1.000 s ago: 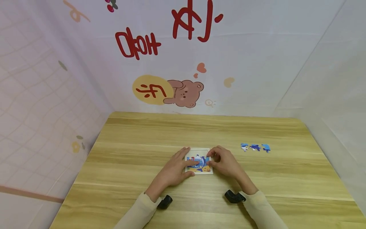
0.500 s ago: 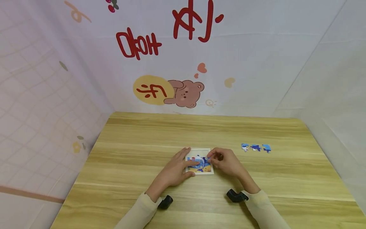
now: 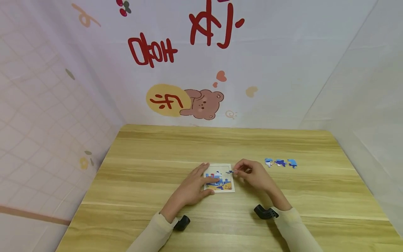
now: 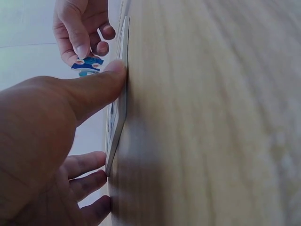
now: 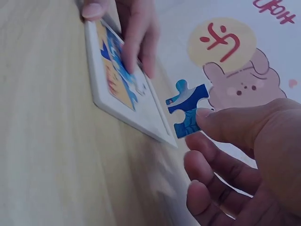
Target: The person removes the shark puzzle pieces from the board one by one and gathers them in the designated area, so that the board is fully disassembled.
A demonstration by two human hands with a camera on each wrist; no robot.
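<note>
A small white puzzle tray (image 3: 224, 167) lies on the table, its lower part filled with blue and yellow pieces (image 3: 223, 186). My left hand (image 3: 191, 186) rests over the tray's left side. Its thumb touches the near edge and its index finger lies across the pieces. Just above the tray's right edge, my right hand (image 3: 255, 175) pinches a blue puzzle piece (image 5: 189, 104) between thumb and index finger. In the right wrist view the piece's knob and notches show, and it is apart from the tray. The left wrist view also shows this piece (image 4: 87, 65), beyond the left thumb.
Three loose blue puzzle pieces (image 3: 280, 162) lie in a row on the wooden table (image 3: 163, 143), right of and beyond the tray. A white printed wall sheet (image 3: 270, 70) stands behind the table's far edge. Each wrist carries a black mount (image 3: 266, 212).
My right hand has drawn back slightly to the right, lifting the blue puzzle piece off the tray's right side. My left hand and the loose pieces have stayed in place.
</note>
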